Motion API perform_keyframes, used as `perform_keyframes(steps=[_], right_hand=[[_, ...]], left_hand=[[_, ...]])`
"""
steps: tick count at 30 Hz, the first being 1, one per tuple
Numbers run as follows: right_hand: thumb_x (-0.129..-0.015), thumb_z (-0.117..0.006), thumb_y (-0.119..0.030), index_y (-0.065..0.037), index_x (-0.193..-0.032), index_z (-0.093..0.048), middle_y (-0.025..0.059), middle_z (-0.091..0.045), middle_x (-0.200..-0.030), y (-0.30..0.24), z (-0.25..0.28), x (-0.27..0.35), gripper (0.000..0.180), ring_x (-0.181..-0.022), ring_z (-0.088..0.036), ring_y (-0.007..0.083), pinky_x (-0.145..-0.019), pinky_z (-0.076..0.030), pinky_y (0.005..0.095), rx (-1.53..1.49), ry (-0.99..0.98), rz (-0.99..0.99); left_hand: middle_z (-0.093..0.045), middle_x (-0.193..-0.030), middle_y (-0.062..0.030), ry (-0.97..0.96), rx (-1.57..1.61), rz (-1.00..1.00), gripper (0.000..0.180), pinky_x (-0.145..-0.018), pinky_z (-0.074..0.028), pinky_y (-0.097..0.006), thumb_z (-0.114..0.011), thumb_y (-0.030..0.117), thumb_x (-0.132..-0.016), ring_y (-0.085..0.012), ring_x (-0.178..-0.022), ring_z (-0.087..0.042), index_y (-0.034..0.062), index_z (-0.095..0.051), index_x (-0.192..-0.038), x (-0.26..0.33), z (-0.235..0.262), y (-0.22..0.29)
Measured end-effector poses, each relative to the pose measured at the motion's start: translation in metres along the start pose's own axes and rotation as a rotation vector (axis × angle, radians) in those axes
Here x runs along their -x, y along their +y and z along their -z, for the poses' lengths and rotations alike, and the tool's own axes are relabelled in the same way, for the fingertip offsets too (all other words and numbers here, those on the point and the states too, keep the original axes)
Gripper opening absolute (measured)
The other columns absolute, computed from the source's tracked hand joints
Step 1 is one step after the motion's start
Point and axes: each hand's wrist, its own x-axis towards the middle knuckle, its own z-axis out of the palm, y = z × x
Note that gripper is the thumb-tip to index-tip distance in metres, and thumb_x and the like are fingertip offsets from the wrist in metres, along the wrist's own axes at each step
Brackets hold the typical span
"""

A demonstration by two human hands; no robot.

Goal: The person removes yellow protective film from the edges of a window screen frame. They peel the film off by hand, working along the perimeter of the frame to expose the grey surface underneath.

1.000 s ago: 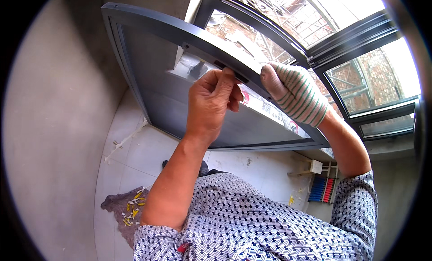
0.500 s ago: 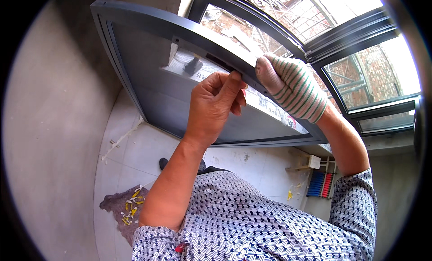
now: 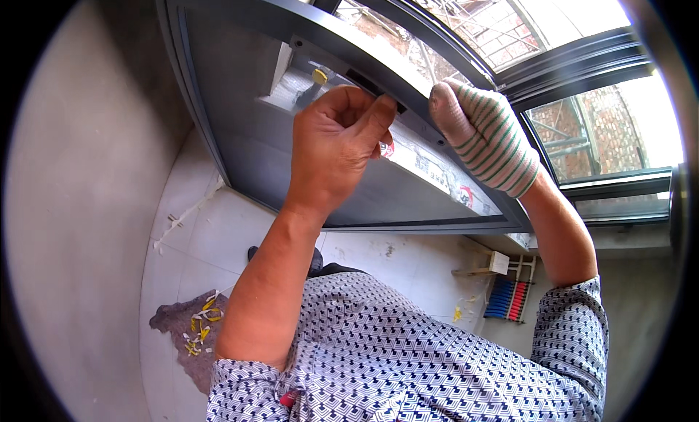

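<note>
Pinching at the dark slot (image 3: 371, 87) in the window sash (image 3: 240, 29), left hand (image 3: 338, 149) now higher, gloved right hand (image 3: 484, 138) still curled over its rail.

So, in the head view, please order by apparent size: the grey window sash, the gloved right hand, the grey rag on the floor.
1. grey window sash
2. gloved right hand, enlarged by nearness
3. grey rag, far away, so the last two are unsure

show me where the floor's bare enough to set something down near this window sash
The pale tiled floor is bare between the grey concrete wall and the dark grey metal window sash. Lower left, a grey rag with yellow scraps fills it. Lower right, a red and blue rack and a small white box crowd the corner.
</note>
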Motion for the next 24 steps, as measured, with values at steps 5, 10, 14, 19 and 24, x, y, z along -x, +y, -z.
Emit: perform_keyframes(steps=[5, 10, 14, 19, 24], right_hand=[[-0.111, -0.048, -0.043, -0.004, -0.092, -0.068, 0.0005, -0.054, -0.068, 0.002, 0.0, 0.002, 0.048, -0.063, -0.052, 0.0105, -0.06, -0.047, 0.0286, 0.057, 0.015, -0.012], [-0.111, -0.048, -0.044, -0.005, -0.09, -0.068, -0.001, -0.052, -0.066, 0.003, -0.001, 0.001, 0.048, -0.061, -0.048, 0.0086, -0.058, -0.044, 0.0269, 0.018, 0.016, 0.014], [-0.111, -0.048, -0.044, -0.006, -0.088, -0.067, -0.0018, -0.05, -0.066, 0.002, 0.0, 0.002, 0.048, -0.061, -0.046, 0.0083, -0.059, -0.043, 0.0262, 0.004, 0.015, 0.031], [-0.111, -0.047, -0.044, -0.006, -0.087, -0.066, -0.002, -0.048, -0.065, 0.003, 0.0, -0.001, 0.049, -0.062, -0.044, 0.0087, -0.06, -0.044, 0.0272, 0.07, 0.023, 0.01], [-0.11, -0.047, -0.046, -0.006, -0.088, -0.067, -0.0017, -0.048, -0.065, 0.002, 0.003, 0.001, 0.05, -0.062, -0.044, 0.0093, -0.06, -0.043, 0.028, 0.108, 0.012, 0.006]], left_hand=[[-0.067, -0.07, -0.0015, 0.021, -0.028, -0.059, 0.023, -0.055, -0.046, -0.02, -0.076, 0.023, -0.097, -0.0054, -0.059, -0.06, 0.0015, -0.069, -0.092, 0.001, 0.001, -0.003], [-0.068, -0.073, -0.0018, 0.011, 0.002, -0.05, 0.024, -0.056, -0.047, -0.019, -0.076, 0.026, -0.098, -0.0052, -0.063, -0.062, 0.0026, -0.071, -0.095, 0.0, 0.008, -0.005], [-0.069, -0.075, -0.0008, -0.005, 0.019, -0.025, 0.025, -0.058, -0.048, -0.019, -0.076, 0.028, -0.097, -0.0049, -0.066, -0.063, 0.0033, -0.071, -0.098, 0.006, 0.012, -0.008], [-0.069, -0.086, -0.0021, -0.006, -0.039, -0.131, 0.024, -0.06, -0.051, -0.019, -0.074, 0.024, -0.098, -0.0053, -0.074, -0.066, 0.0042, -0.068, -0.111, 0.025, 0.003, -0.024], [-0.068, -0.103, -0.0057, 0.026, -0.109, -0.285, 0.03, -0.064, -0.052, -0.021, -0.068, 0.015, -0.102, -0.0067, -0.074, -0.064, 0.0052, -0.06, -0.128, 0.037, -0.007, -0.034]])
